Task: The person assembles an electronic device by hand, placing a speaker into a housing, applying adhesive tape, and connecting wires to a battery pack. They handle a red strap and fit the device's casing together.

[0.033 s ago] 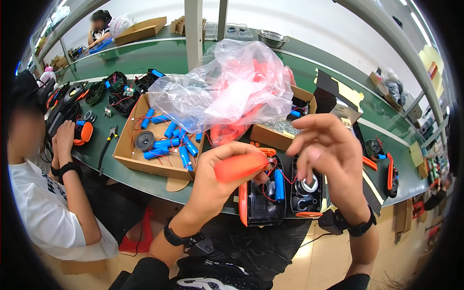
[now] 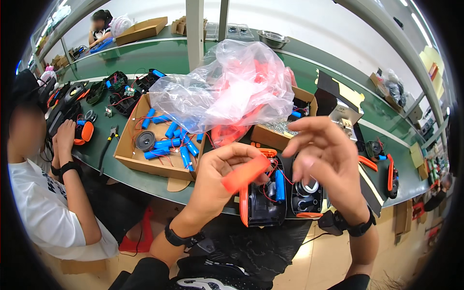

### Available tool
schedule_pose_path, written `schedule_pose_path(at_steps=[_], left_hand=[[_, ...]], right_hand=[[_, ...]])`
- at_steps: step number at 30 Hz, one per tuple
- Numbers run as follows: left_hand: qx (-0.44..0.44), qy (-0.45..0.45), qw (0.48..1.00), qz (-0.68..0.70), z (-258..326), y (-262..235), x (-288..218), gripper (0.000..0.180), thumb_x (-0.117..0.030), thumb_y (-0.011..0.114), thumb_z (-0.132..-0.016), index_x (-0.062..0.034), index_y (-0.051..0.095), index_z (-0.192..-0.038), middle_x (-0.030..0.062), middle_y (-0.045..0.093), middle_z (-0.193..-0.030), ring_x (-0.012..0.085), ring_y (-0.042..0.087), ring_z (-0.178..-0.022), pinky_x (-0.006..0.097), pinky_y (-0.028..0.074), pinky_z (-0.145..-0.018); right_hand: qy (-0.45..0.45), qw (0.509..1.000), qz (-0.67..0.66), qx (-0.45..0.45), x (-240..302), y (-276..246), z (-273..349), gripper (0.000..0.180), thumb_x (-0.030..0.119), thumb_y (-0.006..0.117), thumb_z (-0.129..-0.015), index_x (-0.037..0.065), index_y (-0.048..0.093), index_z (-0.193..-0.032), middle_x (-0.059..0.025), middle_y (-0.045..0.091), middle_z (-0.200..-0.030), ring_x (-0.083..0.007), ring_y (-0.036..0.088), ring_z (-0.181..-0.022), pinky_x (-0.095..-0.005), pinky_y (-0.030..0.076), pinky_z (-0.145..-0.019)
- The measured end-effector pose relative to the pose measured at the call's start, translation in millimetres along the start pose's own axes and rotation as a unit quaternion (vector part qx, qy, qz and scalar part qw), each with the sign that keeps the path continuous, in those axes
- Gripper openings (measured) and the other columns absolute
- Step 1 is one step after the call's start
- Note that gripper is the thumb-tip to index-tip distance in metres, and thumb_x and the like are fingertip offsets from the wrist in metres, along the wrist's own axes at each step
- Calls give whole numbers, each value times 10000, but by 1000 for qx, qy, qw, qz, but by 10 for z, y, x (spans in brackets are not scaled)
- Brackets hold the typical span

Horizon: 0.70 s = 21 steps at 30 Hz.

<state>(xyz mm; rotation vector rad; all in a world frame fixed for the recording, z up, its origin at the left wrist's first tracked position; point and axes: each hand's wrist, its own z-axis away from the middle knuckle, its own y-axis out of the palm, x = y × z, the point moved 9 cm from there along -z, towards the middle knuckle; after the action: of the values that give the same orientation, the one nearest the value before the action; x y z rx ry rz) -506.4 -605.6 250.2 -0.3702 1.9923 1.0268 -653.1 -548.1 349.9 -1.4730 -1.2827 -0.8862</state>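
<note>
Presently, the left hand [image 2: 217, 175] pinches an orange strip [image 2: 245, 174] — black casing [image 2: 261, 213] below that hand — while the right hand [image 2: 333, 166] hovers, loosely spread.

Orange-red, elongated, smooth-looking piece [image 2: 245, 174] in left grip [image 2: 211, 176] has tipped: now steeper, its lower-left end dropped toward the wrist side of that grip, outline less smeared. Right grip [image 2: 333, 166] shifted a little left, fingertips slightly nearer left grip, no contact. That exposes more of the curved glossy orange strip [image 2: 368, 163] just right of it, plus more of the silver metal fitting [image 2: 346, 124] beyond its knuckles.
</note>
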Motion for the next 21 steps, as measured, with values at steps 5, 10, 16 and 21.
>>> schedule_pose_path(at_steps=[5, 10, 16, 21], left_hand=[[-47, -27, 997, -60, 46, -33, 74, 187, -24, 722, -969, 40, 665, -1136, 95, 725, -1093, 108, 702, -982, 238, 568, -866], [5, -22, 998, -63, 47, 179, 2, 197, -18, 758, -944, 19, 679, -1120, 41, 728, -1019, 77, 689, -919, 223, 549, -813], [18, -10, 974, -225, -7, 137, -83, 209, -15, 766, -926, 22, 694, -1119, 28, 719, -955, 72, 666, -851, 234, 532, -765], [-79, 45, 961, -261, 20, -153, -31, 134, -65, 761, -944, 13, 721, -1046, 9, 706, -884, 58, 642, -799, 222, 508, -708]], right_hand=[[-74, 983, 155, 63, -5, 263, 21, 440, 10, 827, -776, 18, 695, -1196, -87, 687, -1094, -107, 682, -785, -225, 523, -633], [-107, 976, 189, 0, -14, 178, 16, 204, -37, 794, -801, 6, 757, -997, -81, 725, -945, -106, 700, -743, -226, 540, -635], [-42, 984, 175, -12, -4, 90, 16, 256, -8, 778, -850, -18, 726, -1100, -78, 737, -939, -89, 696, -760, -232, 555, -672], [39, 937, 344, -36, -310, -376, 164, 350, 62, 789, -823, 11, 693, -1156, -82, 718, -900, -160, 688, -775, -284, 546, -694]])
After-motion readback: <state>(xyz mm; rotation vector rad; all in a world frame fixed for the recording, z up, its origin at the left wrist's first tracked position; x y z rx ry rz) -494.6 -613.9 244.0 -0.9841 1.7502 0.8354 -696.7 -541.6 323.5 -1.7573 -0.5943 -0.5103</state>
